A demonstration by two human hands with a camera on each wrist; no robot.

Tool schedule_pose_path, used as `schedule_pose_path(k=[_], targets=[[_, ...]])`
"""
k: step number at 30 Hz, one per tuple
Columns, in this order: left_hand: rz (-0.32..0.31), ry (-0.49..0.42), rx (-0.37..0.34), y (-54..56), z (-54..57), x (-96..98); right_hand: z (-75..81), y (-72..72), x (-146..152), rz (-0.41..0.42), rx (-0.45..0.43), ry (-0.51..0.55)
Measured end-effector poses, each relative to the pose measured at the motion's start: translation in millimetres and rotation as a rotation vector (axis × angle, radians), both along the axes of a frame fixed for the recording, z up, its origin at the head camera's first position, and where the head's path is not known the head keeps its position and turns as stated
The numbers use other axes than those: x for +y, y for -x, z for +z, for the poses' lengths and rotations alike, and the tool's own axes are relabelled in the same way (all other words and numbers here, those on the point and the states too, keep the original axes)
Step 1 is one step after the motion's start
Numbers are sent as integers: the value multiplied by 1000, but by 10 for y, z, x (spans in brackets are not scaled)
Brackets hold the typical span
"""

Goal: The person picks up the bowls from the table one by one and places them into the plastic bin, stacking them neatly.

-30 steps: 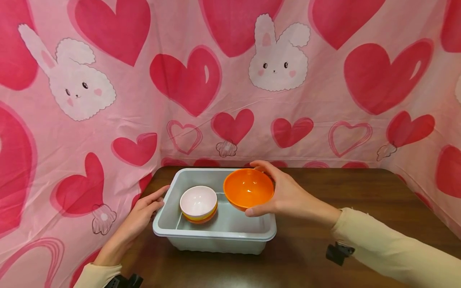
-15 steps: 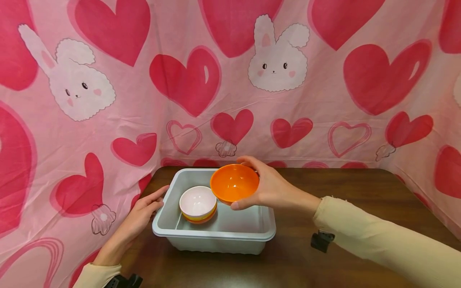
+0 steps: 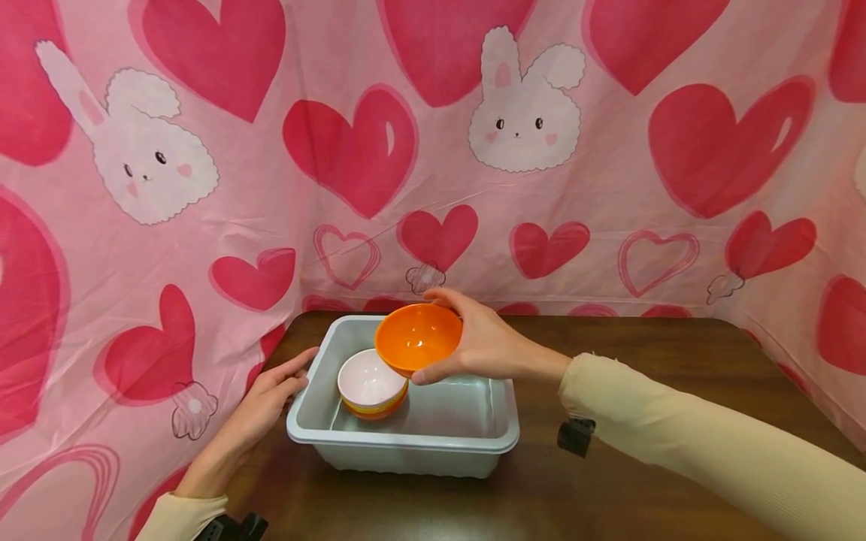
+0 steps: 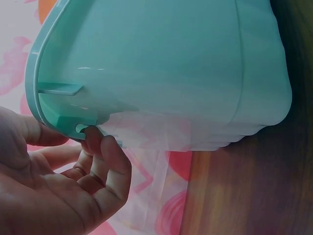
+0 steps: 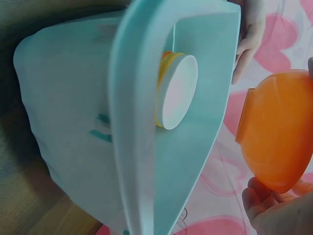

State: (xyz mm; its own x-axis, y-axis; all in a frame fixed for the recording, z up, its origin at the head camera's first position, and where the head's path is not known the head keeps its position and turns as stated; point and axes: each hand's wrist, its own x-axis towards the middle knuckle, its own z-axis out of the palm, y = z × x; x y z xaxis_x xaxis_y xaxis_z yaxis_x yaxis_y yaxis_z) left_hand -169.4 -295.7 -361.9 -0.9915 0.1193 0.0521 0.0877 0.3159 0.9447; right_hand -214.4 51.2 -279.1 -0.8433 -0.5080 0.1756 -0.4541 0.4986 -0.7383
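Observation:
An orange bowl [image 3: 418, 342] is held up over the tub by my right hand [image 3: 492, 342], thumb on its near side and fingers at its far side. Below and left of it, a white bowl [image 3: 368, 379] tops a nested stack with yellow and orange rims beneath. This stack sits on the left of the grey plastic tub [image 3: 406, 443]. In the head view the orange bowl overlaps the white one's right edge; the right wrist view shows it apart from the stack. My left hand [image 3: 267, 398] grips the tub's left rim, its thumb and fingertips [image 4: 112, 152] pinching the lip.
The tub stands on a dark wooden table [image 3: 629, 353] near its left side. Behind and on both sides hangs a pink cloth [image 3: 433, 180] with hearts and rabbits. Black wrist cameras [image 3: 576, 436] are strapped to both forearms.
My right hand has carried the orange bowl leftward and slightly up, from above the tub's right side to over the stack's right edge. My left hand stays at the rim.

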Motion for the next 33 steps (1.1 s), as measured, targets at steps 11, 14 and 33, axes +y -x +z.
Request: schedule_pose_path(k=[11,14,33], targets=[[8,7,-17,3,13,4,16,115,-173,41,-15,-7],[9,11,-29,-2,16,4,5,164,-220,49,-15,-6],[16,46,-44,-5,7,-12,-137,467,-528,60,-47,-8]])
